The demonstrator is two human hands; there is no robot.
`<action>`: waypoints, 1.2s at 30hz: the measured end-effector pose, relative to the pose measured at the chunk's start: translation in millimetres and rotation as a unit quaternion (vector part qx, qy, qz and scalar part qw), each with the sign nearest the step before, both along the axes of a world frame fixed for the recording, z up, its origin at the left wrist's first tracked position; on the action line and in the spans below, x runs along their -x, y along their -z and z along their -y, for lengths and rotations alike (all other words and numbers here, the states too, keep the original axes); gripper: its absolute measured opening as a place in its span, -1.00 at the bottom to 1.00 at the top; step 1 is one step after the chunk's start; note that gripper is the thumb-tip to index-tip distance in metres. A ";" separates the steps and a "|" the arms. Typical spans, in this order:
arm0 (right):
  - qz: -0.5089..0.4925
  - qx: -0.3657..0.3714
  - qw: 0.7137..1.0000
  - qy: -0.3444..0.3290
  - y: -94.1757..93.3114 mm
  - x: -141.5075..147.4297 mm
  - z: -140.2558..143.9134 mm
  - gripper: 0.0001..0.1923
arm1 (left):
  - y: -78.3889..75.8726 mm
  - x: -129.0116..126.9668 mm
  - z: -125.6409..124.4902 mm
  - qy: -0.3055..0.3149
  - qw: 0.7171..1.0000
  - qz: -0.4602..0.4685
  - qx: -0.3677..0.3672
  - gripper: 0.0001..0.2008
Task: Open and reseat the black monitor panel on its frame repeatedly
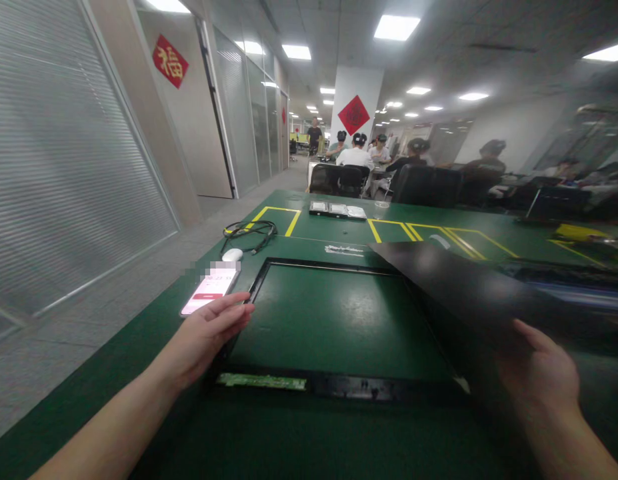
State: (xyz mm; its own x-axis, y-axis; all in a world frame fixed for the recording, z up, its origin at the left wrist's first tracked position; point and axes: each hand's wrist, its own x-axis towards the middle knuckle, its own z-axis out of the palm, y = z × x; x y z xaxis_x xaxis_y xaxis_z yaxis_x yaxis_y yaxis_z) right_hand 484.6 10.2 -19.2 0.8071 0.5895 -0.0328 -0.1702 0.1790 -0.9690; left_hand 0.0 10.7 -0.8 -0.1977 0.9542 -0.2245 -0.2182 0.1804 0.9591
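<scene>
A rectangular black frame (pixel 333 266), like the bezel of a screen, lies on the green table in front of me. A green circuit strip (pixel 261 381) shows along its near bar. My left hand (pixel 213 330) is at the frame's left bar, fingers close together around it, partly hiding it. In my right hand (pixel 541 370) is a thin, dark flat panel (pixel 453 287), tilted and raised over the frame's right side. The panel's right part is smeared by motion, and most of the right fingers are hidden behind it.
Beside my left hand lies a lit phone (pixel 211 290), with a white mouse-like object (pixel 232 255) and a coiled black cable (pixel 251 233) beyond. Small silver drive-like units (pixel 337 211) stand near the far edge. Yellow tape (pixel 276 209) marks the table (pixel 313 440). Several people sit farther back.
</scene>
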 end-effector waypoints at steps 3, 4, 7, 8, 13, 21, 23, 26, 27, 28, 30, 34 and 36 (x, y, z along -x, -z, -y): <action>-0.117 -0.061 0.986 0.098 -13.3 14.9 -3.3 -0.81 | 3.4 0.3 -0.6 -0.005 0.999 -0.046 -0.018 -0.76; -0.124 -0.067 0.984 0.109 -16.7 17.6 -3.9 -0.79 | 4.1 0.6 -0.6 -0.005 0.998 -0.061 -0.023 -0.75; -0.139 -0.062 0.981 0.118 -20.9 18.9 -4.5 -0.79 | 6.5 2.1 -0.6 0.016 0.987 -0.156 -0.042 -0.65; -0.145 -0.060 0.981 0.117 -20.5 18.1 -4.6 -0.80 | 7.9 2.7 -0.7 0.035 0.975 -0.212 -0.052 -0.61; -0.155 -0.047 0.981 0.107 -12.3 14.7 -7.5 -0.85 | 21.0 3.1 1.1 0.157 0.833 -0.485 -0.214 -0.63; -0.254 0.014 0.966 0.044 -0.1 3.3 -12.4 -0.82 | 30.7 0.0 12.9 0.320 0.711 -0.574 -0.249 -0.41; -0.271 0.027 0.961 0.037 4.8 2.4 -14.4 -0.83 | 30.0 3.6 10.1 0.368 0.684 -0.589 -0.225 -0.32; -0.283 0.033 0.958 0.030 12.2 4.1 -17.6 -0.84 | 29.7 7.9 5.8 0.406 0.667 -0.589 -0.209 -0.20; -0.286 0.032 0.957 0.027 14.0 4.7 -18.5 -0.84 | 29.9 8.4 5.2 0.407 0.666 -0.589 -0.209 -0.17; -0.288 0.030 0.957 0.024 15.4 5.0 -19.3 -0.84 | 30.2 8.5 5.1 0.408 0.665 -0.590 -0.207 -0.15; -0.292 0.028 0.956 0.019 16.6 4.5 -20.1 -0.83 | 30.5 7.6 6.2 0.407 0.665 -0.593 -0.199 -0.16; -0.302 0.029 0.953 0.012 17.5 1.7 -20.8 -0.80 | 29.7 5.3 9.0 0.398 0.672 -0.592 -0.199 -0.19; -0.306 0.030 0.952 0.009 19.0 1.4 -21.7 -0.76 | 28.8 5.1 9.3 0.396 0.672 -0.593 -0.198 -0.19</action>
State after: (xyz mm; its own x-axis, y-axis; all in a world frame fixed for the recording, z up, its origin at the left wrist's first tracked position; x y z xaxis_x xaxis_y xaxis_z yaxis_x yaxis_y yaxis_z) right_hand 483.2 31.9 -38.2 0.6359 0.5587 -0.5325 -0.7031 0.1349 -0.6981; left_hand -5.0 1.4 -29.7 0.5926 0.8036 -0.0546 0.7564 -0.5319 0.3807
